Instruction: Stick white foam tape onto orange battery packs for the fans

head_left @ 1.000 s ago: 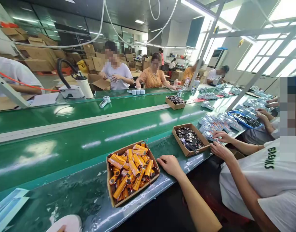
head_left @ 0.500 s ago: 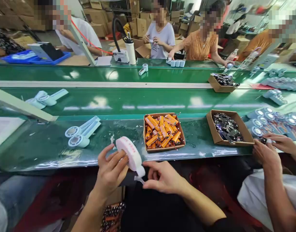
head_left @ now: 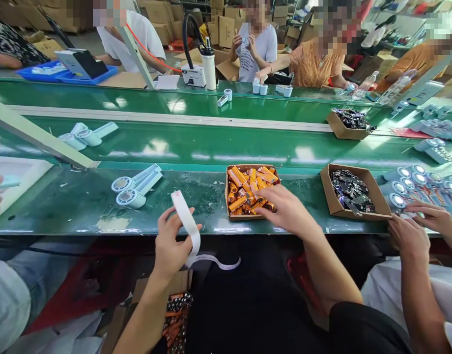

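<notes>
My left hand [head_left: 174, 241] grips a roll of white tape [head_left: 187, 221], seen nearly edge-on. From the roll, a loose strip [head_left: 220, 263] hangs and curls to the right above my lap. My right hand [head_left: 285, 209] reaches over the right side of a cardboard box [head_left: 231, 217] on the bench. It touches the orange wrapped battery cells [head_left: 244, 189] heaped inside, its fingers stretched out and apart; the fingertips partly blend with the cells. Two light-blue fan-like housings with handles [head_left: 132, 197] lie on the bench to the left of the box.
A box of dark circuit boards [head_left: 353, 191] stands at right, near a co-worker's hands [head_left: 413, 231] and rows of blue housings [head_left: 417, 179]. More housings [head_left: 89, 136] lie on the green belt [head_left: 196, 140]. A slanted post [head_left: 45, 137] crosses at left. Below the bench is another box of cells [head_left: 176, 314].
My right hand has left the tape's end and moved right to the battery box. A longer strip now hangs from the roll, which has turned edge-on. A co-worker's hand appears at far left.
</notes>
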Demonstrator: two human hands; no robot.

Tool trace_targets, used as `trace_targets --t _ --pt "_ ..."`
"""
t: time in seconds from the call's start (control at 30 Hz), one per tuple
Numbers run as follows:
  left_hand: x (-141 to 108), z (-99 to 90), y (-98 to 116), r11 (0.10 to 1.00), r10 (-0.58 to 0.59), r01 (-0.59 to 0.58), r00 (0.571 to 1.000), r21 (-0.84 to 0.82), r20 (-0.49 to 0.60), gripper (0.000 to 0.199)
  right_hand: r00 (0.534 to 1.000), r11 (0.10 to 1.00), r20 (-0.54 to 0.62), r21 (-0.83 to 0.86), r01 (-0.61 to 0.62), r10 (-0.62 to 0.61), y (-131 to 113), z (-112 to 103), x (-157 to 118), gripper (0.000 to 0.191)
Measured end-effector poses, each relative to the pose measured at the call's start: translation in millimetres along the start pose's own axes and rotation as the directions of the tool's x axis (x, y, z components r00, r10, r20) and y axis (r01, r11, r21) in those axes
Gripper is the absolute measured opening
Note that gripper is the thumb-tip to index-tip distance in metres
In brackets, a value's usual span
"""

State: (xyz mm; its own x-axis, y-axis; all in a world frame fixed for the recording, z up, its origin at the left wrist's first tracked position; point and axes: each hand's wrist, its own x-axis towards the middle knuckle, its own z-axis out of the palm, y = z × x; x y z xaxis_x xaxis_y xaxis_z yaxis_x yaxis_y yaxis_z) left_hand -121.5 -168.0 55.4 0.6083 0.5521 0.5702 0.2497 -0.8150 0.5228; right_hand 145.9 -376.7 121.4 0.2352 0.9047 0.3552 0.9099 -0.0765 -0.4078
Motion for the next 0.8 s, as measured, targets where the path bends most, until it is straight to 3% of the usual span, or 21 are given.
trace_targets --t 0.07,0.17,0.27,0.37,0.47,0.57,0.63,0.8 --pt "1 4.5 6 0.997 0.069 -0.068 0.997 -0.032 0.018 0.031 0.997 0.992 0.072 -0.126 -0.027 0.036 22 -9 12 0.037" --pt "3 12.9 12 0.989 0.14 -0.137 0.989 -0.047 0.049 0.033 0.989 0.99 0.143 -0.141 -0.02 0.04 42 1 20 0.032" --pt "5 21.1 16 0.983 0.18 -0.177 0.979 -0.043 0.091 0.04 0.997 0.996 0.023 -0.052 -0.075 0.076 50 16 23 0.029" --pt "11 26.1 22 0.966 0.258 -0.259 0.96 -0.013 0.109 0.037 0.967 0.974 -0.169 0.156 -0.163 0.189 51 23 23 0.033" --pt "17 26.7 30 0.931 0.355 -0.362 0.926 0.038 0.127 0.037 0.92 0.897 -0.283 0.422 -0.133 0.27 42 23 19 0.038" --pt "21 23.7 38 0.909 0.388 -0.406 0.907 0.096 0.165 0.043 0.892 0.828 -0.327 0.553 -0.088 0.313 23 20 9 0.04" --pt "22 20.8 42 0.89 0.407 -0.434 0.894 0.138 0.187 0.045 0.894 0.839 -0.324 0.535 -0.096 0.31 9 16 2 0.034" --pt "24 16.9 51 0.818 0.455 -0.505 0.861 0.275 0.229 0.044 0.927 0.963 -0.329 0.251 -0.1 0.182 -17 6 -6 0.022"
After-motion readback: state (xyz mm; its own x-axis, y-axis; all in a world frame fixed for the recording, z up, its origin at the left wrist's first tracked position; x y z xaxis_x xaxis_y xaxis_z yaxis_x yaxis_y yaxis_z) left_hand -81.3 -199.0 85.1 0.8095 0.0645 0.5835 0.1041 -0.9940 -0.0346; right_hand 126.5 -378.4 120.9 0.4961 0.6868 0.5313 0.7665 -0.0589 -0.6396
